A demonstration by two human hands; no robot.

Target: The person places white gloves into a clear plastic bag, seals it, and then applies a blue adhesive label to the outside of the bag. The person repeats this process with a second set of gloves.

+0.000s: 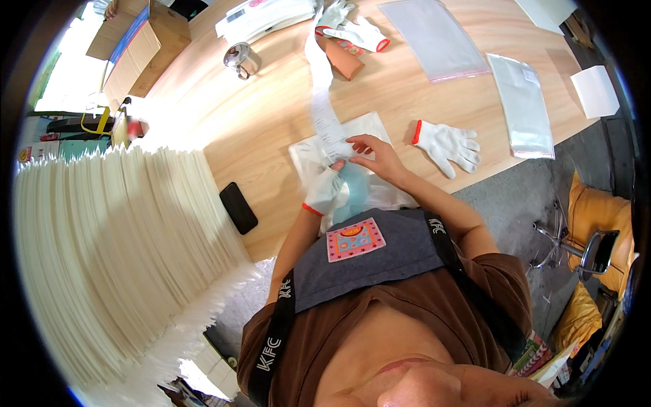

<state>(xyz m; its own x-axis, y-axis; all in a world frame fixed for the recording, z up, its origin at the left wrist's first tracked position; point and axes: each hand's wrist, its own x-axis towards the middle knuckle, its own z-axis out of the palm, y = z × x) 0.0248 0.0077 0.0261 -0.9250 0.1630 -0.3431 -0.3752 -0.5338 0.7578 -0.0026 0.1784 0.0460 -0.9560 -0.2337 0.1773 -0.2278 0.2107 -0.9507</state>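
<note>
A long white strip of printed labels point(324, 112) runs from the far side of the table down to my hands. My left hand point(323, 191), in a white glove with a red cuff, has its bare-looking thumb tip at the strip's near end and looks closed on it; its other fingers are partly hidden. My bare right hand point(377, 157) hovers at the strip's right edge, fingers bent and spread apart. Under both hands lie clear plastic bags point(375, 127), with a light blue patch point(354, 186) showing near my apron. A loose white glove point(449, 145) rests to the right.
Left of me rises a tall stack of white sheets point(129, 237), beside a black phone point(239, 207). Farther off are a metal cup point(241, 60), a brown tube point(344, 61), more gloves point(363, 34) and a cardboard box point(146, 54). Plastic sleeves point(521, 105) lie at the right edge.
</note>
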